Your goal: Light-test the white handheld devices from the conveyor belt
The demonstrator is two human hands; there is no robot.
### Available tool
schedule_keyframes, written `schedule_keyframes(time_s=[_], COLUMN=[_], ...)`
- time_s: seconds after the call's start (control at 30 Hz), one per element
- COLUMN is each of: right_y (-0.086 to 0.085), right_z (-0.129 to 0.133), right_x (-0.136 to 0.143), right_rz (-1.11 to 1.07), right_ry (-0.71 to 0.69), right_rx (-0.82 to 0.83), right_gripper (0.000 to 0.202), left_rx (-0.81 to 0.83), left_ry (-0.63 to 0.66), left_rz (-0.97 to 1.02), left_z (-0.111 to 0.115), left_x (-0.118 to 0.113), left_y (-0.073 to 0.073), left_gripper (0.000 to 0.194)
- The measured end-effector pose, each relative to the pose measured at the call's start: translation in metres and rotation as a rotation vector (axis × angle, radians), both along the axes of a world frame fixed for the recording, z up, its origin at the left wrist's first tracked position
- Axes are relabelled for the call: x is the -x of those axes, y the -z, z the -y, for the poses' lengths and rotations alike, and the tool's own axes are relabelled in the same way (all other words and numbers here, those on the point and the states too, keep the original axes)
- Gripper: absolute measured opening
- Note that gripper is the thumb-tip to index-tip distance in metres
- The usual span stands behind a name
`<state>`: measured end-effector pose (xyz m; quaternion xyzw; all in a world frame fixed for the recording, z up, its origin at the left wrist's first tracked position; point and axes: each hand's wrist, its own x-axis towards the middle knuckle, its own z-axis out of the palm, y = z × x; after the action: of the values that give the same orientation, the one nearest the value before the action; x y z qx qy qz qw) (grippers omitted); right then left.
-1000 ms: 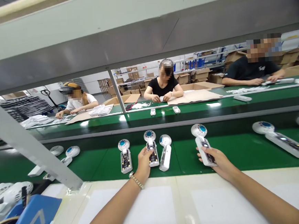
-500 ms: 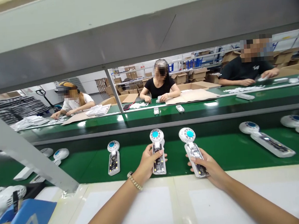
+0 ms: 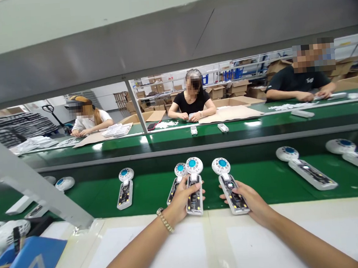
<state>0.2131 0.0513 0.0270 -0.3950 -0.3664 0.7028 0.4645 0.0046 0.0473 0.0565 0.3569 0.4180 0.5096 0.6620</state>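
Note:
My left hand (image 3: 184,195) is closed around the handle of a white handheld device (image 3: 195,194), thumb across its front. The device has a round vented head with a blue centre and a handle showing a dark circuit board. My right hand (image 3: 244,197) grips a second such device (image 3: 233,193), thumb on its board, where a small light glows. Both are held up over the near edge of the green belt (image 3: 152,194), heads pointing away from me. A third device (image 3: 173,188) lies just behind my left hand, which partly covers it.
More devices lie on the belt, one to the left (image 3: 124,194) and others to the right (image 3: 312,173). A slanted white post (image 3: 47,189) and a blue box (image 3: 37,260) stand at left. An overhead panel (image 3: 159,40) spans above. Several co-workers sit across a farther belt.
Both hands have drawn their devices slightly nearer me, the left one shifting right and uncovering another behind it. Devices on the near belt have slid left; white parts on the far belt moved right.

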Motion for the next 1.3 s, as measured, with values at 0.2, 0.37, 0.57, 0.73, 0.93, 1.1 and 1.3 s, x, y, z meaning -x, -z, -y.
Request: schedule_keyframes(time_s=[0.2,0.37,0.57,0.73,0.93,1.1,1.3], right_y=[0.003,0.003,0.002,0.000,0.001,-0.003,-0.004], right_z=[0.004,0.004,0.006,0.008,0.007,0.009,0.011], right_x=[0.003,0.006,0.007,0.006,0.005,0.005,0.006], right_rz=[0.019,0.003,-0.003,-0.045,0.004,-0.044,-0.004], right_ry=[-0.076,-0.112,-0.102,-0.135,-0.168,-0.181,-0.181], right_rx=[-0.052,-0.009,-0.011,-0.045,-0.063,-0.111,-0.123], right_gripper=[0.037,0.042,0.046,0.047,0.050,0.045,0.055], left_rx=[0.111,0.053,0.005,-0.003,-0.047,-0.058,-0.067], left_ry=[0.094,0.156,0.159,0.154,0.174,0.180,0.166], left_rz=[0.017,0.079,0.005,-0.045,-0.029,-0.013,-0.028], left_z=[0.009,0.009,0.010,0.012,0.013,0.014,0.015], left_x=[-0.008,-0.008,-0.009,-0.009,-0.010,-0.011,-0.011], left_y=[0.015,0.016,0.017,0.015,0.015,0.013,0.014], left_gripper=[0.028,0.033,0.033,0.038,0.040,0.040,0.043])
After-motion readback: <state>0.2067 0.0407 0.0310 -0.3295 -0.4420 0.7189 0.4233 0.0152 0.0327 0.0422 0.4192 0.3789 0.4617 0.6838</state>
